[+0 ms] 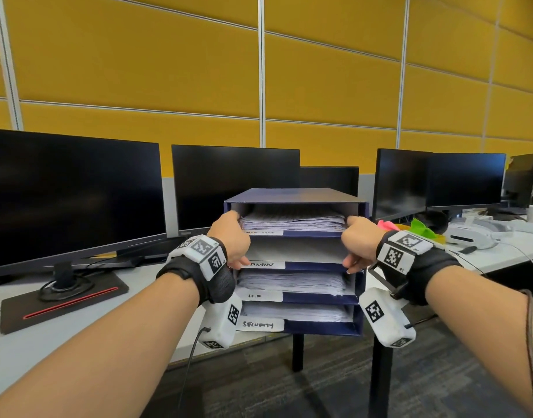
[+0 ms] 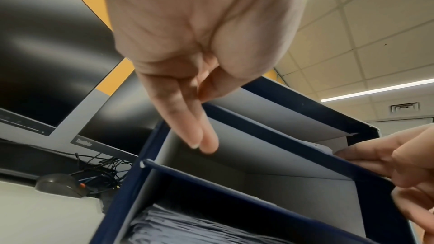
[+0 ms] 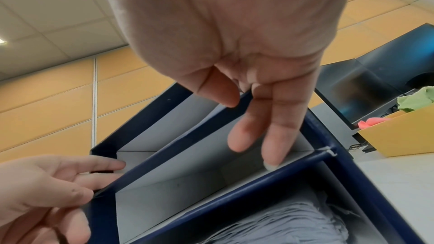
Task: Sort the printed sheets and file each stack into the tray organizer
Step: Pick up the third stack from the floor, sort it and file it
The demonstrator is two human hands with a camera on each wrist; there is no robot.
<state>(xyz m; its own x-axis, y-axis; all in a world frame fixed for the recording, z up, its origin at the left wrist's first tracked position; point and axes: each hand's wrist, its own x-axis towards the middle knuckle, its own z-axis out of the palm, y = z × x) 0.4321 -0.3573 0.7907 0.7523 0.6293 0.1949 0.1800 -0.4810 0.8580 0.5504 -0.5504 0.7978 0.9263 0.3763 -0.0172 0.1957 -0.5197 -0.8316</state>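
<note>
Both hands at the top slot of the tray organizer, squaring a filed stack.

We have our left hand [image 1: 230,236] and right hand [image 1: 359,242] at either side of the blue tray organizer [image 1: 322,327], which stands at the front edge of the tabletop [image 1: 32,345]. The fingers of both hands lie fairly straight and loose, tips against the paper stack [image 1: 292,221] in the top slot and the shelf lip; we grip nothing. The slot labelled ADMIN [image 1: 263,264] looks empty; H.R and SECURITY hold sheets. Filing seems nearly done. Next, we judge, the ADMIN stack needs fetching; no loose sheets are visible.
</note>
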